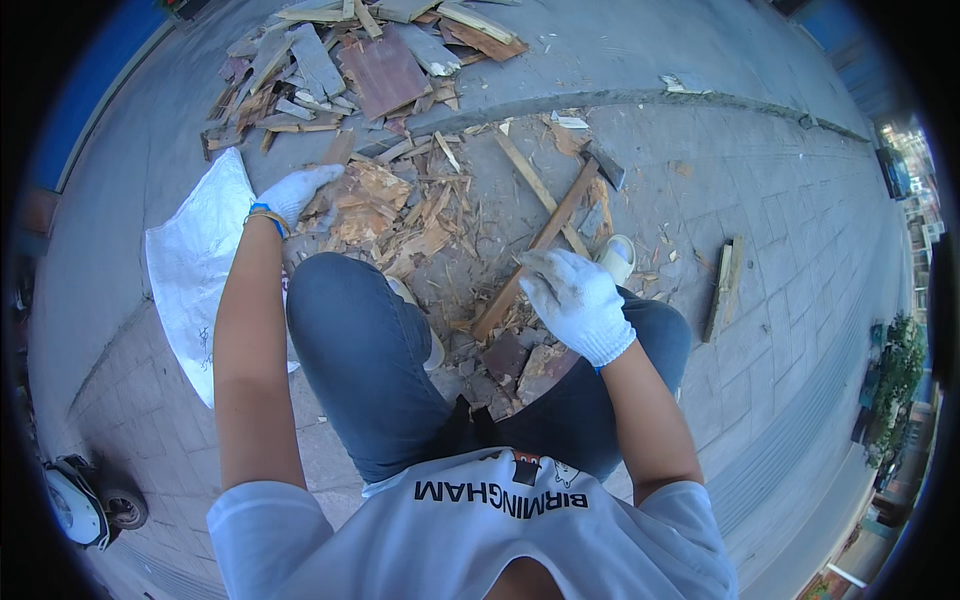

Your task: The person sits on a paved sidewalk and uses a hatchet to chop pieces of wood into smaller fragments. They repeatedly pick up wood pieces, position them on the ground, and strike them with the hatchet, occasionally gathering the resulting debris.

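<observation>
My left hand (297,196), in a white knit glove, is at the left edge of a splintered brown wood sheet (373,193). Its fingers point right against the broken wood, and their undersides are hidden, so a grip cannot be confirmed. My right hand (576,301), gloved in white too, hovers by my right knee with curled fingers. Its fingertips overlap a long brown wood batten (564,211) in the picture; whether they touch it is unclear. That batten lies across a paler wood strip (532,174). Between my feet are wood splinters (431,232) and flat broken chunks (504,357).
Ahead to the left rises a heap of broken boards (382,71). A white woven sack (196,247) lies beside my left arm. Two short wood strips (721,289) rest on the paving at right. A low kerb edge (637,97) crosses ahead, and a scooter (79,502) stands behind left.
</observation>
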A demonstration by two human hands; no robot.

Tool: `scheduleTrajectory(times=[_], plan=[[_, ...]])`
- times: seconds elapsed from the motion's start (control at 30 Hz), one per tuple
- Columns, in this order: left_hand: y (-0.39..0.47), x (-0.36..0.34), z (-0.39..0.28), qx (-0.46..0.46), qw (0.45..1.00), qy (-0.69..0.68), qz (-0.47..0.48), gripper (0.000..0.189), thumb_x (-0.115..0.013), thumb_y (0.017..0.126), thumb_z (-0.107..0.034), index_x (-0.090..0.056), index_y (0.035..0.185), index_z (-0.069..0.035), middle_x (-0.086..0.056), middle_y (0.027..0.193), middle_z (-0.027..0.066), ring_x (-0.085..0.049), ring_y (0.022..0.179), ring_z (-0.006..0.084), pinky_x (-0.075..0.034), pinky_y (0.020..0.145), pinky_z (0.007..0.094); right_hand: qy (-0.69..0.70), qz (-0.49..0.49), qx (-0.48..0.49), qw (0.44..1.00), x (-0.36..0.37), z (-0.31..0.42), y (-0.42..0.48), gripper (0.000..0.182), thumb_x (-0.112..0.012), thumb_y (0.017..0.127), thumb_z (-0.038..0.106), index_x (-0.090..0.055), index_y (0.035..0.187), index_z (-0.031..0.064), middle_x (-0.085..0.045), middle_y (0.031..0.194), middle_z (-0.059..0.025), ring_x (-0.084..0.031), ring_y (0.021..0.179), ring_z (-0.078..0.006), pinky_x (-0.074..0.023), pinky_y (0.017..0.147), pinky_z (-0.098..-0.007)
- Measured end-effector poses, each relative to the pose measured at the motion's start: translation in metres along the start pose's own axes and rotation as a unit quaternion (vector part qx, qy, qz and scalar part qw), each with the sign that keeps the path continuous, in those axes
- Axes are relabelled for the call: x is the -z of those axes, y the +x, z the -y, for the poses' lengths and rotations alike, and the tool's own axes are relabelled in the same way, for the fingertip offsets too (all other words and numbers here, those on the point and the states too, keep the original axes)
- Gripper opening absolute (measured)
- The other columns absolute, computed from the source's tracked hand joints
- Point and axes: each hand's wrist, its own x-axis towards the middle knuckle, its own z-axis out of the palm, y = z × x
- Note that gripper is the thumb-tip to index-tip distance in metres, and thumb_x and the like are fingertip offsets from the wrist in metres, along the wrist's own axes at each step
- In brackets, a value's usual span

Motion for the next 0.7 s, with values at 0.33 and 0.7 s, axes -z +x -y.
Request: scheduleTrajectory(times=[0.33,0.7], plan=[[0.069,0.013,-0.245,-0.287,0.893,-0.296,-0.177,0.061,-0.064,0.097,-0.037,-0.045,0.147,-0.009,-0.046,0.148,0.0226,-0.056,0.126,0.0384,-0.049,0.104,0.0512,0.039,0.001,0.006,0.999,0.044,-0.011,-0.017,0.02,-0.076,0.08,0.013,-0.069,0.097,0.0051,-0.068,0.082,-0.0109,-0.068,0.07,-0.0298,-0.0567,0.064,-0.0384],[0.119,-0.294,0.154,0.072,0.92,0.308,0.233,0.086,-0.065,0.087,-0.058,-0.046,0.143,0.004,-0.056,0.14,0.0236,-0.056,0.125,0.0318,-0.045,0.104,0.0421,0.039,0.219,-0.095,0.97,0.06,-0.036,-0.047,0.031,-0.075,0.081,0.025,-0.065,0.103,0.0053,-0.065,0.086,-0.0096,-0.067,0.078,-0.0293,-0.0553,0.068,-0.0398]])
